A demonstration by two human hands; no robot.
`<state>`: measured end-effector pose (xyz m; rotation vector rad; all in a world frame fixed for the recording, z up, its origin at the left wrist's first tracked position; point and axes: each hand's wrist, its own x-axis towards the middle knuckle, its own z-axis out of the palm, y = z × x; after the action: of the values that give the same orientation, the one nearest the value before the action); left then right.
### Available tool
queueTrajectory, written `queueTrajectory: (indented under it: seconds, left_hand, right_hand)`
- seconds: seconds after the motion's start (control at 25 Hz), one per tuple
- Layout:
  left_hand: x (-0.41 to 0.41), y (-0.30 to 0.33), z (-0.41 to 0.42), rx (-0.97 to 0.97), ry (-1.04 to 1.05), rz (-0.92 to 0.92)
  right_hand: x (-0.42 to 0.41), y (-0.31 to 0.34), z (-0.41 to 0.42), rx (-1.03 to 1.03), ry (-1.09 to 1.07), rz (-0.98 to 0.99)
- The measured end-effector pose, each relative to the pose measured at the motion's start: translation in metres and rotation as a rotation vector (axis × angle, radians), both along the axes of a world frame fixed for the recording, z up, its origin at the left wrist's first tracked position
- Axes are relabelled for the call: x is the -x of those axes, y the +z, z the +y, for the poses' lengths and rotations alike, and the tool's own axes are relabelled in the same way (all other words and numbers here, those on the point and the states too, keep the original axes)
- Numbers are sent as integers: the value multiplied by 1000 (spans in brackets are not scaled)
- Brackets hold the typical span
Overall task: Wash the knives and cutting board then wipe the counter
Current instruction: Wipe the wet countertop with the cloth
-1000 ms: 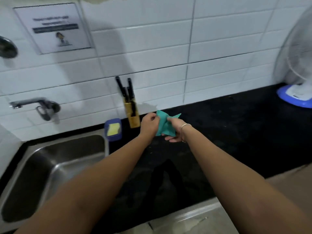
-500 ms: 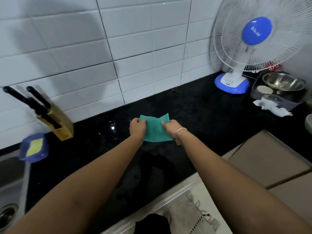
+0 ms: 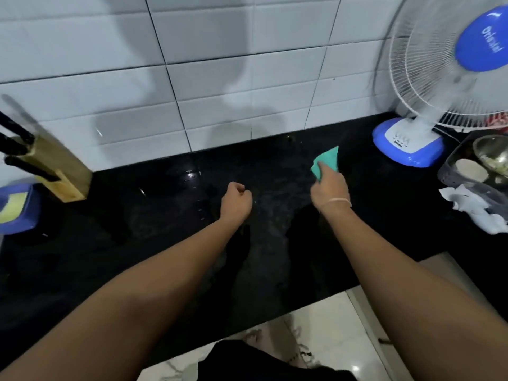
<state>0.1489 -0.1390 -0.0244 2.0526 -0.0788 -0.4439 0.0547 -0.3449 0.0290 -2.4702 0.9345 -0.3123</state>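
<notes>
A: Where is the green cloth (image 3: 325,160) located?
B: It is gripped by the curled fingers of the right hand (image 3: 328,189), over the black tabletop (image 3: 137,243), near the fan (image 3: 428,111).
A: And the left hand (image 3: 235,201)?
B: It is curled into a fist; nothing is held. The knives (image 3: 16,149) are seated in the wooden block (image 3: 59,169) at far left.

Glossy black counter (image 3: 137,243), wooden knife block (image 3: 59,171), cloth (image 3: 325,160).
</notes>
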Motion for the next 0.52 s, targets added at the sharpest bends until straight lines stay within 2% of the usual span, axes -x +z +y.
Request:
queueTrajectory:
  seconds: [0.08, 0.16, 0.2, 0.28, 0.36, 0.44, 0.52]
  left_hand:
    - [6, -6, -3, -33, 10, -29]
    - [19, -11, -4, -81, 40, -53]
    - [28, -13, -4, -115, 57, -72]
    - [51, -22, -4, -269, 62, -160]
    - [78, -35, 2, -529, 30, -231]
    - [105, -51, 12, -703, 58, -146]
    - [129, -68, 28, -790, 52, -10]
  right_hand:
    - [24, -28, -11, 240, 299, 232]
    - [59, -56, -11, 285, 484, 438]
    - [73, -67, -12, 303, 537, 465]
    - [82, -77, -19, 279, 566, 382]
    - [68, -85, -32, 153, 489, 273]
    - [49, -93, -39, -7, 461, 335]
    - [46, -106, -33, -48, 455, 435]
